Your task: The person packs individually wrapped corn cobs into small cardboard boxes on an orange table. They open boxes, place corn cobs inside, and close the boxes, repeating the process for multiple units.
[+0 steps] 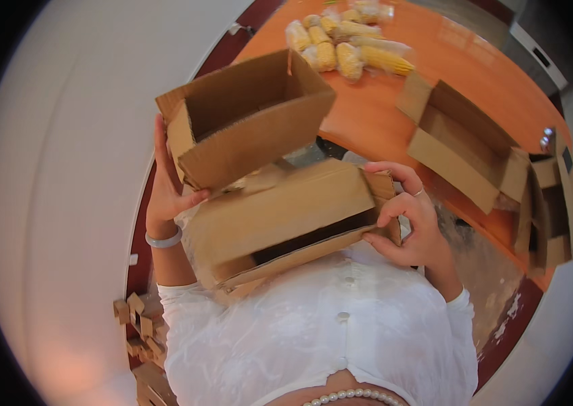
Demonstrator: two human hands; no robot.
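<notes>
My left hand [170,188], with a pale bangle at its wrist, grips the left end of an open cardboard box [261,137], its thumb at the lower corner. That box is tilted and its opening faces up. Nearer my body, my right hand [408,213] pinches the right end of a second cardboard box [291,213] between thumb and fingers. A long dark gap shows between this box's flaps. The two boxes overlap in view; whether they touch I cannot tell.
Wrapped corn cobs [350,61] lie on the orange table [469,66] ahead. An open cardboard box [469,147] and more upright boxes [550,213] stand at its right. Small cardboard boxes [139,317] are piled low at the left, beside the wall [73,152].
</notes>
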